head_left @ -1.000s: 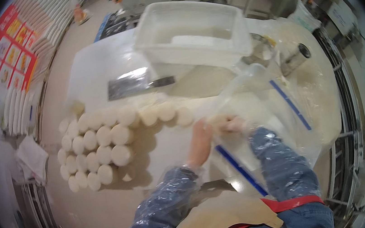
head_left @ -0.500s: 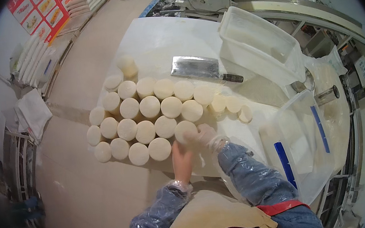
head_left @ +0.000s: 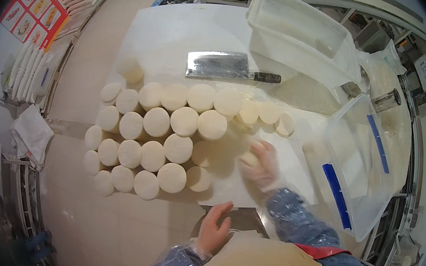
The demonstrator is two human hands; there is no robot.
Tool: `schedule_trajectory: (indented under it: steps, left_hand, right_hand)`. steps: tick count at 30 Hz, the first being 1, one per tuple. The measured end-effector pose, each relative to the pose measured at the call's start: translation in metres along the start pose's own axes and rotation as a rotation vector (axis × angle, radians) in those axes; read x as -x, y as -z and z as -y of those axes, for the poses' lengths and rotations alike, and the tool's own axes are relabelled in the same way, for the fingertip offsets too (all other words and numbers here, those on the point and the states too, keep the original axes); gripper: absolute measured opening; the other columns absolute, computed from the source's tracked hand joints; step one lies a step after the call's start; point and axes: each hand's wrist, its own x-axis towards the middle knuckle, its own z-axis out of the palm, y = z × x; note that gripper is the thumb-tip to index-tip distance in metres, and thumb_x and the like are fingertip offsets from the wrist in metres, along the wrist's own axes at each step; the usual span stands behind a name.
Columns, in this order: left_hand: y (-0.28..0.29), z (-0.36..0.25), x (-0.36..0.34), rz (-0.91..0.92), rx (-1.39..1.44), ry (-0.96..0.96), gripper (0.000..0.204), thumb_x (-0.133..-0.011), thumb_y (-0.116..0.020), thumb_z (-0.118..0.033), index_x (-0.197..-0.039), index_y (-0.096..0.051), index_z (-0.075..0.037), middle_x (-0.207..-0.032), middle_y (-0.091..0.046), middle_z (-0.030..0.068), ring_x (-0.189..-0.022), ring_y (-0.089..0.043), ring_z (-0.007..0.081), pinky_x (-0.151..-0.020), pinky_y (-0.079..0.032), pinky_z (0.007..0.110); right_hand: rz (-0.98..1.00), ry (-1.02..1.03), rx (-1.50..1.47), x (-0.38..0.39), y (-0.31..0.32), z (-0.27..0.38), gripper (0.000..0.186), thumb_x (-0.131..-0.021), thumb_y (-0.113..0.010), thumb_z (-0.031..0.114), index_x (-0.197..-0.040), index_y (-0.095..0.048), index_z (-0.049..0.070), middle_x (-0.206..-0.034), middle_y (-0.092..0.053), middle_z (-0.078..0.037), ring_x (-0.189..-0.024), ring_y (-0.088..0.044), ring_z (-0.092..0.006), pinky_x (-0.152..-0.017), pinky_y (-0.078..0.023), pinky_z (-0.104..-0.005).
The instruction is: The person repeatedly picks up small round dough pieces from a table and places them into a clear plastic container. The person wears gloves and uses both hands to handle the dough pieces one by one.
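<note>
**My right hand on a dough piece, my left at the table's near edge**

My right hand (head_left: 262,165) lies flat with the fingers spread and slightly curled, cupped over a pale dough piece (head_left: 248,159) that peeks out beside my palm. I press on it from above rather than close around it. My left hand (head_left: 215,229) is loosely open and holds nothing; its fingers rest at the near edge of the white work table (head_left: 168,32), just beside a dark grey patch there. Both forearms wear clear plastic sleeves.

The dough piece sits on the floured table just right of the big cluster of round dough pieces (head_left: 160,134), touching none of them that I can see. The nearest rounds lie just to its left, one of them in shadow. A short row of smaller rounds (head_left: 267,115) lies just beyond the piece, between it and the cleaver (head_left: 226,66).

Room is tight to the left, where the cluster's rounds stand packed and touching. To the right of the piece a bare floured strip runs to the clear plastic bin with blue handles (head_left: 357,163), which hangs over the table's right edge. Beyond the cleaver, well away from the piece, stands a white rectangular tub (head_left: 304,31).

The piece itself is cream-white, smooth and matt, mostly hidden under my hand, so I cannot tell its full shape.
</note>
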Motion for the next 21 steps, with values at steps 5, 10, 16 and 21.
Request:
schedule_trajectory:
  steps: [5,10,16,21]
  left_hand:
    - [0.009,0.012,0.006,0.021,-0.006,0.003,0.035,-0.081,-0.050,0.000,-0.117,-0.053,-0.001,-0.109,-0.056,0.0122,-0.100,-0.056,0.0210,-0.089,-0.044,0.030]
    - [0.017,0.010,0.011,-0.141,0.031,0.183,0.030,-0.084,-0.051,-0.002,-0.114,-0.055,-0.002,-0.104,-0.059,0.0097,-0.097,-0.059,0.0179,-0.085,-0.046,0.029]
    - [0.009,0.014,0.010,0.006,-0.088,-0.058,0.026,-0.085,-0.051,-0.003,-0.110,-0.058,-0.001,-0.100,-0.060,0.0095,-0.093,-0.060,0.0171,-0.082,-0.047,0.027]
    - [0.027,0.016,0.018,-0.225,0.036,0.219,0.024,-0.087,-0.050,-0.005,-0.108,-0.059,-0.002,-0.098,-0.061,0.0088,-0.089,-0.061,0.0161,-0.080,-0.047,0.027]
  right_hand:
    - [-0.241,-0.017,-0.296,0.006,-0.012,0.004,0.065,-0.059,-0.077,0.009,-0.118,-0.050,0.001,-0.113,-0.049,-0.019,-0.106,-0.049,-0.0320,-0.090,-0.043,-0.0377]
    - [-0.166,0.139,-0.114,0.007,0.002,-0.005,0.064,-0.056,-0.077,0.011,-0.114,-0.053,0.002,-0.108,-0.052,-0.019,-0.103,-0.051,-0.0344,-0.086,-0.044,-0.0379]
    - [-0.306,0.090,-0.212,-0.001,-0.033,-0.016,0.058,-0.064,-0.075,0.013,-0.118,-0.053,0.007,-0.107,-0.053,-0.017,-0.100,-0.052,-0.0315,-0.082,-0.046,-0.0377]
    - [-0.175,-0.128,-0.284,0.009,-0.015,-0.018,0.056,-0.065,-0.072,0.004,-0.118,-0.052,0.004,-0.107,-0.050,-0.013,-0.099,-0.053,-0.0290,-0.081,-0.047,-0.0353]
